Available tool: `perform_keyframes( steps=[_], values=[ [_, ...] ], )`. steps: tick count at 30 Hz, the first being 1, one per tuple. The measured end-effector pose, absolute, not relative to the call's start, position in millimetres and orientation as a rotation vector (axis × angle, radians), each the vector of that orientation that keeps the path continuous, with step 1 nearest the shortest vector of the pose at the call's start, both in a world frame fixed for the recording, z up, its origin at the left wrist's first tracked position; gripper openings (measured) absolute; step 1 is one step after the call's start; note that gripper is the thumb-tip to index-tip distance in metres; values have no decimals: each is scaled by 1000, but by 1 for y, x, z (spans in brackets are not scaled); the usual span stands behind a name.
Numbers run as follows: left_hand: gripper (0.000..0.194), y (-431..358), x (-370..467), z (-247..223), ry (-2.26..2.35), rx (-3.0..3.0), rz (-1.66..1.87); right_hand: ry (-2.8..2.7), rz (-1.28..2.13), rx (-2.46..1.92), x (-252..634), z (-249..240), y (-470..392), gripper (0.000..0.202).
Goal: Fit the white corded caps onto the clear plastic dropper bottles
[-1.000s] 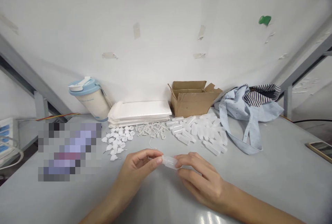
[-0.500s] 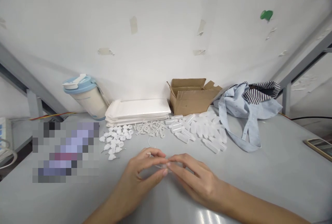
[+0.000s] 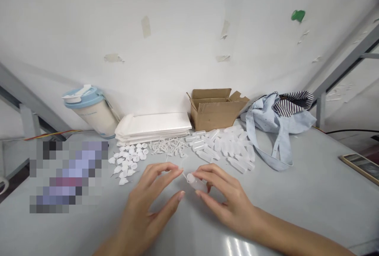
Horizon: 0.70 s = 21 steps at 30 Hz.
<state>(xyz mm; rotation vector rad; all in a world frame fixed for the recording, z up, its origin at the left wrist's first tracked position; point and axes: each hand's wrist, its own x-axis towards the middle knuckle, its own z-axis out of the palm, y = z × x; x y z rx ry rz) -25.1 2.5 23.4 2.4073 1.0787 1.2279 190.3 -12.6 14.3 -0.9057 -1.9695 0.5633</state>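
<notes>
My right hand point(image 3: 226, 192) holds a small translucent plastic bottle point(image 3: 197, 184) between thumb and fingers, its round end tilted toward my left hand. A thin white strand point(image 3: 184, 175) runs from that end and curves up, blurred. My left hand point(image 3: 156, 192) is just left of the bottle, thumb and fingers apart; whether a fingertip touches the strand I cannot tell. Beyond the hands lie a pile of similar bottles point(image 3: 233, 145), a heap of thin white looped pieces point(image 3: 168, 146), and several white pointed caps point(image 3: 127, 160).
Along the wall stand a blue-lidded cup point(image 3: 91, 112), a stack of white padded envelopes point(image 3: 156, 123) and an open cardboard box point(image 3: 216, 115). At right are a light blue cloth bag point(image 3: 272, 125) and a phone point(image 3: 361, 169). A pixelated patch point(image 3: 69, 177) covers the left.
My hands have moved apart from their fingertip contact. The left fingers have spread, and the bottle now shows in my right hand. The view has shifted slightly.
</notes>
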Motion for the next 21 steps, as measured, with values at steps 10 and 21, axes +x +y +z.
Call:
perform_keyframes(
  steps=[10, 21],
  values=[
    [47, -2, -11, 10, 1055, 2751, 1253, -1585, 1073, -1054, 179, 12, -17, 26],
    [29, -6, -3, 14, 1029, 3084, 1291, -1553, 1111, -1063, 171, 0, -24, 32]
  ],
)
